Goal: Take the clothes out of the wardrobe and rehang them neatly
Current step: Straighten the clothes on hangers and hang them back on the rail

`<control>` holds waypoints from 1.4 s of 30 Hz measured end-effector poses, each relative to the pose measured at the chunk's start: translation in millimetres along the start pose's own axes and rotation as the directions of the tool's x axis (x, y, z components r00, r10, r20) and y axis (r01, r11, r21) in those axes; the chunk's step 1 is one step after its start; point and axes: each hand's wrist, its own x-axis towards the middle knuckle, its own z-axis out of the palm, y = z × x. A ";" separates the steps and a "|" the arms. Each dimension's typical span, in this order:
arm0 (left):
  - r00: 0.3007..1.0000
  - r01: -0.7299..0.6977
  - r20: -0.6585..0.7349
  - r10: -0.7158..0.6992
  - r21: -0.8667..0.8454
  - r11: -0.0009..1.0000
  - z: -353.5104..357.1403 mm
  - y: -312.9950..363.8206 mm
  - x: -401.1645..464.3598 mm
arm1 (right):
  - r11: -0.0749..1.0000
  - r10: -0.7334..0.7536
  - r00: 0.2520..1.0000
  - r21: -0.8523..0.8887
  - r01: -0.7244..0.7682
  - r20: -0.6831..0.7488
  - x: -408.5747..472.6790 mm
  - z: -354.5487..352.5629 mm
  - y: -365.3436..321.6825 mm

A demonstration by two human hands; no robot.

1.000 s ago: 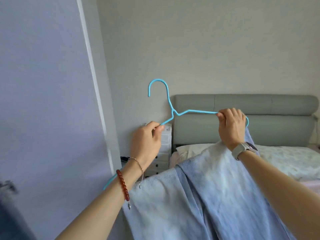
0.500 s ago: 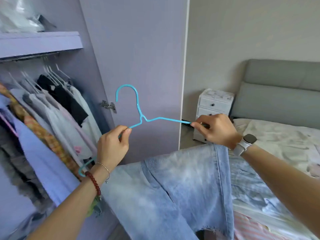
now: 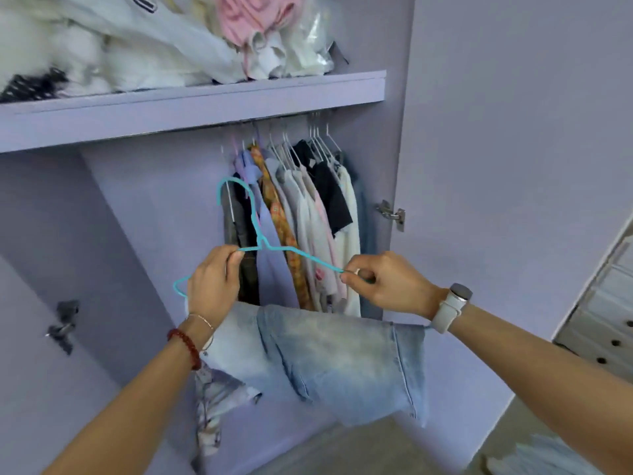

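A thin blue hanger [image 3: 254, 231] is held up in front of the open lilac wardrobe, its hook pointing up. My left hand [image 3: 214, 279] pinches its left shoulder and my right hand [image 3: 383, 282] pinches its right end. Pale blue jeans [image 3: 329, 358] are draped over the hanger's lower bar and hang below both hands. Behind the hanger, several garments [image 3: 308, 221] hang on white hangers from the rail [image 3: 284, 120] under the shelf.
The lilac shelf [image 3: 191, 104] above the rail carries a heap of white and pink bags and clothes [image 3: 164, 39]. The wardrobe door [image 3: 513, 166] stands open on the right, with a hinge [image 3: 392, 214]. A white drawer unit [image 3: 606, 317] shows at the far right.
The view has swung left from the bed to face the wardrobe's inside. Both hands have carried the hanger with the jeans along, toward the hanging clothes.
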 end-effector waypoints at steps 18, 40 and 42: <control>0.955 0.156 -0.296 -0.014 0.462 0.873 -71.1 -87.3 113.6 | 0.879 0.178 0.984 0.448 -0.163 0.010 220.0 158.8 -62.5; 0.932 -0.073 -0.191 0.307 0.733 0.676 -38.9 -159.9 202.4 | 0.846 0.511 0.843 0.271 -0.459 -0.168 382.3 211.0 -45.6; 0.938 -0.072 -0.183 0.296 0.730 0.680 -39.1 -157.0 201.8 | 0.856 0.491 0.858 0.269 -0.442 -0.153 374.2 211.3 -43.6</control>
